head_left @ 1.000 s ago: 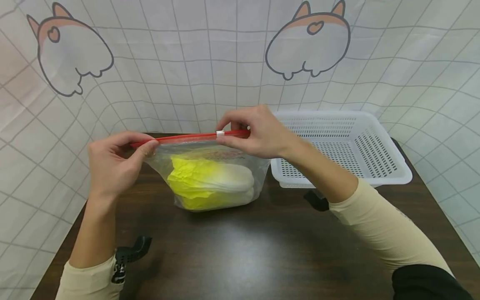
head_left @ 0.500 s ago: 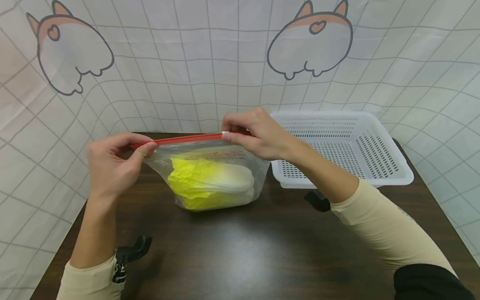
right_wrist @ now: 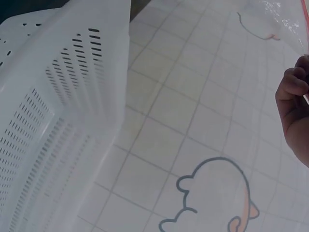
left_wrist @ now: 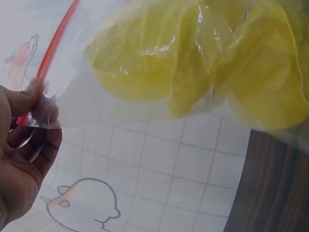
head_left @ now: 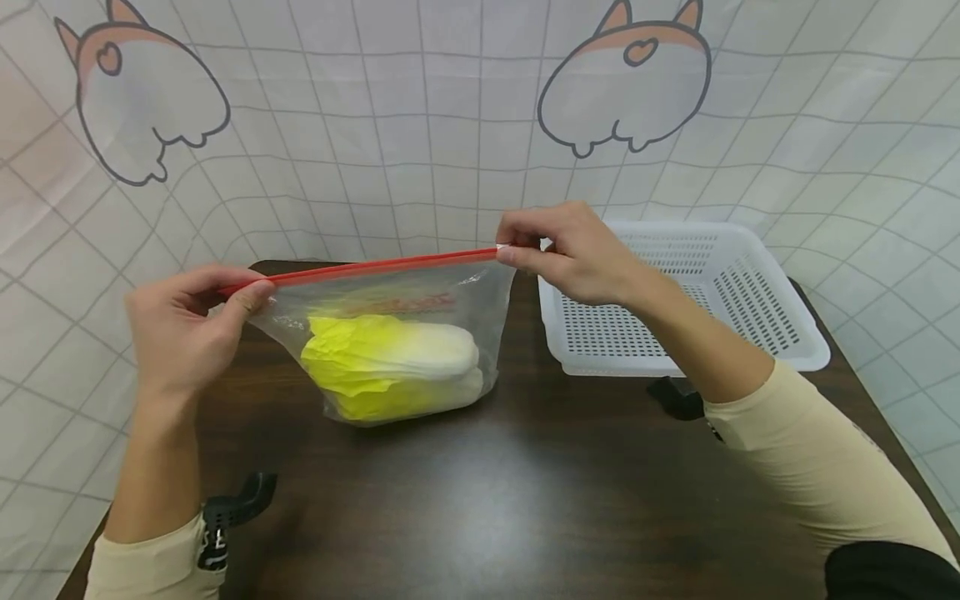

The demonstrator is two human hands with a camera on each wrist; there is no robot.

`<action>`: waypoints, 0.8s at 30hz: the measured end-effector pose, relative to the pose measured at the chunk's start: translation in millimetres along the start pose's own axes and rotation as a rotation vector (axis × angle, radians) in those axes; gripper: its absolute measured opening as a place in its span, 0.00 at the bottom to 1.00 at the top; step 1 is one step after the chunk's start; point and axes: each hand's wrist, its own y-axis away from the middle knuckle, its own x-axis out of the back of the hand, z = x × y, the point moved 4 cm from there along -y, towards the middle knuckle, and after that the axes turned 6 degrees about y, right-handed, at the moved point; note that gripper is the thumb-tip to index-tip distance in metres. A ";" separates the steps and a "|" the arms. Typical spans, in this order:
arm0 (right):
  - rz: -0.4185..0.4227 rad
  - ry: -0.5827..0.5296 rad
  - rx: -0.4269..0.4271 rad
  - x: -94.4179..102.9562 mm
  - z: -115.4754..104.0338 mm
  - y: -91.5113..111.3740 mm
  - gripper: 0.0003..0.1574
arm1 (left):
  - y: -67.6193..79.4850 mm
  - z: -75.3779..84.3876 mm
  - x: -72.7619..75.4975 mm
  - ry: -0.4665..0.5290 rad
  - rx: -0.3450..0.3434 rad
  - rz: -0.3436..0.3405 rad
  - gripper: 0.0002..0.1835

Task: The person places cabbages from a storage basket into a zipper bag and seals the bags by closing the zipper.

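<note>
A clear slider bag (head_left: 491, 321) with a red zip strip (head_left: 382, 265) stands on the table, stretched between both hands. Inside it lies a napa cabbage (head_left: 397, 362), yellow leaves to the left and white stem to the right. My left hand (head_left: 187, 325) pinches the strip's left end between thumb and fingers; the left wrist view shows the thumb over the red edge and the yellow leaves (left_wrist: 193, 53) through the plastic. At the right end, my right hand (head_left: 577, 254) pinches the strip at the white slider (head_left: 502, 247), which the fingers mostly cover.
A white perforated plastic basket (head_left: 555, 333) stands at the back right, partly behind the right forearm. The dark wooden table (head_left: 480, 508) extends in front of the bag. A white gridded cloth (head_left: 450, 125) with cartoon prints hangs behind and at the sides.
My right hand has slid rightward along the red strip with the slider, reaching its right end. The left hand and the bag have shifted left, and the strip is pulled straighter.
</note>
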 end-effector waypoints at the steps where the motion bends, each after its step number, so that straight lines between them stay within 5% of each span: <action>1: 0.009 0.002 -0.006 1.9 1.3 0.1 0.09 | -1.4 -0.2 -0.2 -0.019 0.001 -0.004 0.02; 8: 0.116 0.003 -0.103 10.8 22.2 -1.8 0.08 | -19.8 -8.9 -2.2 -0.129 0.087 -0.008 0.04; 15: 0.178 -0.062 -0.293 20.0 58.4 7.3 0.08 | -31.9 -19.6 14.1 0.078 0.223 0.171 0.07; 18: 0.182 -0.111 -0.320 21.9 68.0 12.5 0.09 | -32.4 -21.4 5.0 0.065 0.221 0.082 0.07; 24: 0.166 -0.171 -0.291 19.3 68.3 11.4 0.09 | -29.5 -28.3 -39.2 -0.074 0.260 -0.237 0.22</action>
